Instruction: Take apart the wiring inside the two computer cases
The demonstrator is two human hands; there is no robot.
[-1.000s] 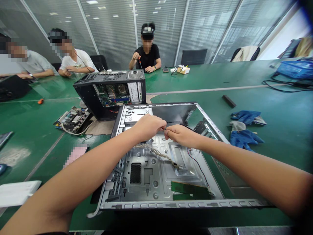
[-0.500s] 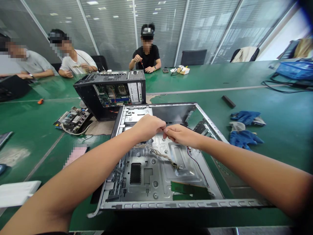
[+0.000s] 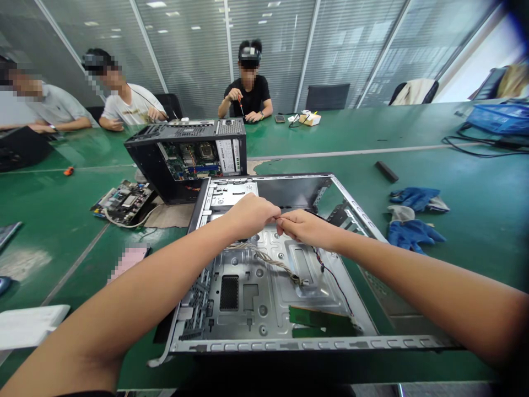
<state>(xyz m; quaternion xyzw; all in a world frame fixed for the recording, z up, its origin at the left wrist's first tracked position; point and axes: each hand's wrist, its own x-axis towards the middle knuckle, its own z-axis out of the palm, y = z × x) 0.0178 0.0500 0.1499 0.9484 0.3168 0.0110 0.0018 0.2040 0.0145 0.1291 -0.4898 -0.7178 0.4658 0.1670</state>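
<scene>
An open computer case (image 3: 285,346) lies on its side in front of me, its bare metal inside facing up. Over its middle my left hand (image 3: 253,215) and my right hand (image 3: 303,226) meet fingertip to fingertip, both closed in a pinch. Whatever is between the fingers is too small or hidden to make out. Below my right hand runs a thin dark wire with red and blue strands (image 3: 334,277); its upper end is hidden. A twisted beige cable bundle (image 3: 275,262) crosses the case floor. Green memory sticks (image 3: 318,318) lie near the front edge.
Behind stands a second, upright computer case (image 3: 144,165), with a removed circuit board assembly (image 3: 126,199) to its left. Blue gloves (image 3: 413,231) and a black bar (image 3: 387,171) lie at right. A pink phone (image 3: 129,262) and a white object (image 3: 33,326) are at left. Several people sit across.
My hands stay pinched together in nearly the same place. The thin dark wire below my right hand has shifted slightly, showing more of itself. Across the table, a person's hand with a screwdriver has risen slightly.
</scene>
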